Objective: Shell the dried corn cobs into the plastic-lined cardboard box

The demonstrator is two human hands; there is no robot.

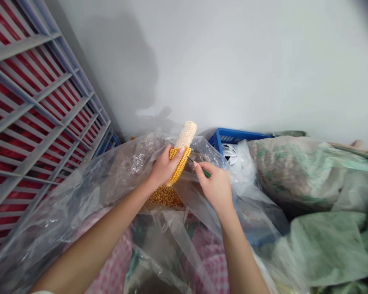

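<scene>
My left hand [166, 165] is closed around the middle of a corn cob [180, 167], which tilts up and to the right. Its upper part is bare and pale, while yellow kernels cover the lower part. In my right hand [214, 183] is a small screwdriver-like tool [206, 173] with a green handle and a thin dark shaft. The shaft's end meets or nearly meets the right side of the cob by the kernels' upper edge. Below the cob, loose corn kernels [165, 197] lie inside a clear plastic sheet or bag [116, 175].
Grey slatted crates [46, 94] with red showing through rise on the left. To the right stand a blue basket [242, 132] with a white plastic bag [242, 161], a stuffed sack [300, 171] and a green sack [331, 245]. A pale wall [248, 61] closes off the back.
</scene>
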